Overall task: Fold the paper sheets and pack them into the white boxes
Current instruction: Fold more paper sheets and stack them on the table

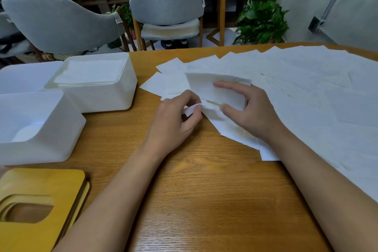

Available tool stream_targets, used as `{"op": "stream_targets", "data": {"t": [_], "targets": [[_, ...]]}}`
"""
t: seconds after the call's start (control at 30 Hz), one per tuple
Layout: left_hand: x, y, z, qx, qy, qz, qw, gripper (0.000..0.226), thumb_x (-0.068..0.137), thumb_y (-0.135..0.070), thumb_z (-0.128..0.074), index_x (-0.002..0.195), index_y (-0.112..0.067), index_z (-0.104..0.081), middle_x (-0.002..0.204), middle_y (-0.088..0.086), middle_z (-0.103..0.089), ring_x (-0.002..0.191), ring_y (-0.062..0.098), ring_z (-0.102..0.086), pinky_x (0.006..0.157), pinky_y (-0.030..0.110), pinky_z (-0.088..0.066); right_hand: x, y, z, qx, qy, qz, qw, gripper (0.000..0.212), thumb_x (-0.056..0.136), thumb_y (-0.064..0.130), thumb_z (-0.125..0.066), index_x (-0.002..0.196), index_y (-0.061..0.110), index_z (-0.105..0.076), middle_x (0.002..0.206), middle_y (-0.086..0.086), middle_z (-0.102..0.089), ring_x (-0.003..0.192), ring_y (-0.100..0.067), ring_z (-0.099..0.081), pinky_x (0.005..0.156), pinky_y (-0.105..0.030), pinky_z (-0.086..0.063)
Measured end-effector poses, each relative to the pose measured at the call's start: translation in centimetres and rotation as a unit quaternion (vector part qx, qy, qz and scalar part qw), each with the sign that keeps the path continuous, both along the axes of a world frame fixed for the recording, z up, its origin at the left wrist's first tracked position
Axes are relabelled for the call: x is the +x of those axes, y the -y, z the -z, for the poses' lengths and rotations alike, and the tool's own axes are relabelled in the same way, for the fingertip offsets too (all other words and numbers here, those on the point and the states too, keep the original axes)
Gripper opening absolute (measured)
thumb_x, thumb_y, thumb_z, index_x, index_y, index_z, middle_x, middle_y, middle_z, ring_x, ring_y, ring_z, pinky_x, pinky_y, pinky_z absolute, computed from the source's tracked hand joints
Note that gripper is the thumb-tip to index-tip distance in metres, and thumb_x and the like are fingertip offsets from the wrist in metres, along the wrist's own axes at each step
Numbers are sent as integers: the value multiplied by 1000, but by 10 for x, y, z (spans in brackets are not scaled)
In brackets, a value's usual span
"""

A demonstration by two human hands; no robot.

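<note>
The left hand (180, 116) pinches the near corner of the sheet (208, 86) mid-table. The right hand (251, 112) presses it onto the loose pile (306, 80) with wide-spread fingers. An uneven tug likely skews the fold or drags neighbouring papers along.

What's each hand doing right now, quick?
Left hand: pinching the near corner of the paper sheet.
Right hand: open, fingers resting on the same sheet.
</note>
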State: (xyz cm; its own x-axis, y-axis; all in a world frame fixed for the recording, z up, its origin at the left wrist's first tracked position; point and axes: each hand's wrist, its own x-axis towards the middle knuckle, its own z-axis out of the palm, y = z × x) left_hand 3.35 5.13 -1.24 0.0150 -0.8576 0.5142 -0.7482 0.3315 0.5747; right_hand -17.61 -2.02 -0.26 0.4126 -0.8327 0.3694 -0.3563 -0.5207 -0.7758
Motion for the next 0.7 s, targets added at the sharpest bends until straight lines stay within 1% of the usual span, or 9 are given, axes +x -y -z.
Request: {"op": "stream_targets", "data": {"t": [0.07,0.13,0.17,0.27,0.37,0.43,0.53,0.63,0.7], "targets": [[-2,-1,-1,-20,-16,9,1000,3,101,-14,-69,101,-13,-72,90,-13,-72,81,2,-63,72,13,-42,2,-4,0,17,-25,-44,999,48,85,25,-84,131,34,-72,127,15,-71,116,4,-63,97,-17,-48],[-5,-1,-2,-32,-46,15,998,6,100,-12,-71,104,-12,-75,98,-14,-75,88,-3,-67,77,9,-42,5,-7,0,42,-18,-66,997,42,85,28,-86,126,33,-75,122,17,-74,120,0,-64,102,-24,-48],[-6,-1,-3,-34,-62,20,997,8,100,-12,-72,106,-12,-76,101,-14,-76,92,-2,-68,78,10,-43,6,-8,1,43,-8,-59,997,34,87,29,-85,120,32,-78,117,19,-76,118,0,-66,102,-26,-50],[-8,-3,-6,-26,-88,30,995,18,96,-21,-78,112,-13,-75,103,-11,-76,96,5,-70,80,16,-49,10,-8,1,18,41,-7,999,9,91,27,-81,97,33,-82,94,18,-78,99,-3,-71,89,-23,-53],[-1,-1,-8,16,-143,12,989,32,89,-23,-84,118,-18,-72,102,-11,-76,99,8,-70,87,19,-51,7,-3,-2,69,101,21,992,5,92,24,-80,90,27,-82,88,13,-79,90,-4,-73,83,-19,-53],[5,0,-11,46,-203,-7,978,32,88,-18,-84,117,-21,-72,93,-5,-76,93,9,-71,84,22,-53,3,-1,-8,106,153,29,982,4,92,22,-79,91,22,-83,89,8,-80,87,-8,-75,79,-20,-55],[13,-2,-20,69,-287,-2,955,33,90,-16,-83,120,-22,-71,87,2,-76,87,18,-74,75,31,-58,0,-1,-12,159,183,19,970,7,92,21,-79,96,17,-83,96,3,-81,93,-14,-77,86,-27,-57],[16,-6,-27,91,-320,1,943,36,87,-18,-85,120,-23,-72,91,-1,-78,87,15,-74,70,29,-60,1,0,-11,221,190,-29,956,19,91,20,-79,109,17,-81,108,0,-80,103,-22,-76,99,-45,-58],[18,-6,-26,111,-309,5,945,33,85,-20,-87,115,-24,-75,95,0,-78,89,16,-74,70,28,-59,1,-2,-11,229,175,-69,955,29,91,20,-78,120,20,-77,118,0,-78,111,-24,-74,104,-49,-55]]}}
